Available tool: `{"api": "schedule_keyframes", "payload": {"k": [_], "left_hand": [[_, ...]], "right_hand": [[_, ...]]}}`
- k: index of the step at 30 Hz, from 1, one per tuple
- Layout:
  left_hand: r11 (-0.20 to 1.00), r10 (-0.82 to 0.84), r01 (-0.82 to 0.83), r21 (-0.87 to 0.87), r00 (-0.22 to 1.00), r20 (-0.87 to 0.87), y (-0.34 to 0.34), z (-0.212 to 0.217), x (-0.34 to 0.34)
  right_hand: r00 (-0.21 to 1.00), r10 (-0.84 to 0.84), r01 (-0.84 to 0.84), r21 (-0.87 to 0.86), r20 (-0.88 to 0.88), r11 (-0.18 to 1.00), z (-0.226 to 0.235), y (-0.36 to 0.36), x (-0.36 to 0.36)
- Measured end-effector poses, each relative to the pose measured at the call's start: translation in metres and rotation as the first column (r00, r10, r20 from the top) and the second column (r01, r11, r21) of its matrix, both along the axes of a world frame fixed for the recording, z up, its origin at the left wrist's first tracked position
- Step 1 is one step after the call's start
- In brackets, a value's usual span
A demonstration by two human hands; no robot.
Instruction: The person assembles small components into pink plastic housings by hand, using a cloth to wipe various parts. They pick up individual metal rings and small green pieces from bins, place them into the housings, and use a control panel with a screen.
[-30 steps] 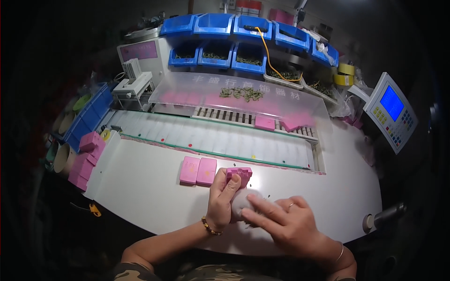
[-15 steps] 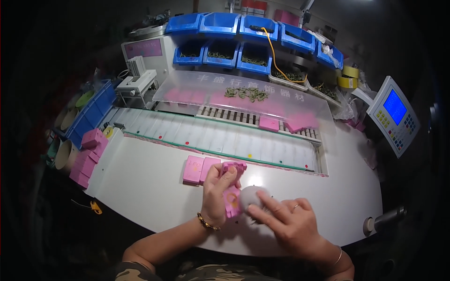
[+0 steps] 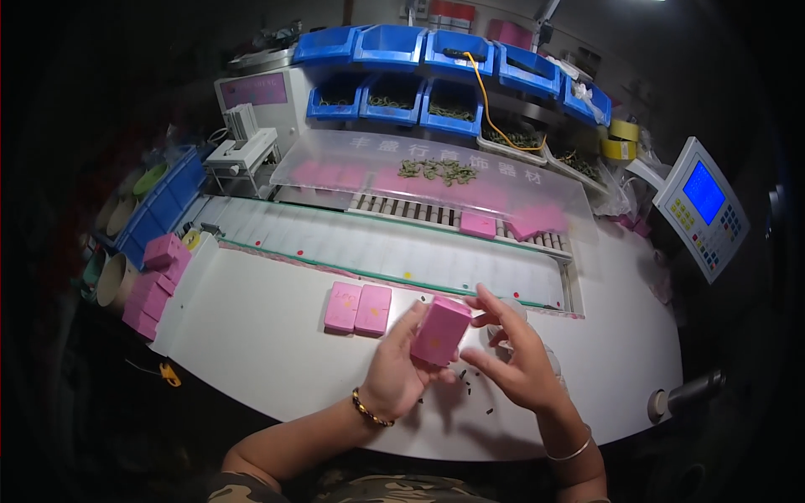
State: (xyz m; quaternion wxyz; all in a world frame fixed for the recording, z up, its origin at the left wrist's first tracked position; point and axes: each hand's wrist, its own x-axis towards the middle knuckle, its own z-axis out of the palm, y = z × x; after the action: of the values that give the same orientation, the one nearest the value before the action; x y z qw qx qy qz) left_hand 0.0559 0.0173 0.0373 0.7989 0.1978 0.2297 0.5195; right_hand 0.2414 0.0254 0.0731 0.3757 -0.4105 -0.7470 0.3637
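Note:
My left hand (image 3: 392,373) holds a pink block-shaped mould (image 3: 441,332), tilted upright with its broad face toward me. A small yellowish mark shows low on that face. Just right of the block, my right hand (image 3: 524,360) has its fingers spread, with nothing seen in them. Behind it a pale, rounded thing (image 3: 515,307) rests on the table, partly hidden by the hand. Two more pink moulds (image 3: 342,308) lie side by side left of my hands. Several small dark bits (image 3: 468,390) are scattered on the white table (image 3: 268,335) below the block.
A conveyor with green edges (image 3: 352,243) runs across behind the table. Beyond it, a clear sheet (image 3: 335,155) covers rollers and pink blocks. Blue bins (image 3: 390,44) line the back. A control panel (image 3: 703,210) stands right; stacked pink blocks (image 3: 155,285) sit left.
The mould's two halves, apart in my left hand before, are now together as one block. My right hand has let go of the grey round thing and opened beside the block.

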Motion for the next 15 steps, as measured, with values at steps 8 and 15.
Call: {"api": "schedule_keyframes", "payload": {"k": [8, 15], "left_hand": [[0.925, 0.226, -0.123, 0.36, 0.939, -0.259, -0.009, -0.005, 0.002], [0.621, 0.619, -0.076, 0.78, 0.658, -0.429, -0.002, -0.022, -0.003]], "right_hand": [[0.91, -0.027, -0.066, -0.21, -0.413, 0.975, -0.016, 0.005, -0.01], [0.998, -0.046, 0.055, 0.287, -0.038, 0.956, -0.006, -0.003, -0.017]]}}
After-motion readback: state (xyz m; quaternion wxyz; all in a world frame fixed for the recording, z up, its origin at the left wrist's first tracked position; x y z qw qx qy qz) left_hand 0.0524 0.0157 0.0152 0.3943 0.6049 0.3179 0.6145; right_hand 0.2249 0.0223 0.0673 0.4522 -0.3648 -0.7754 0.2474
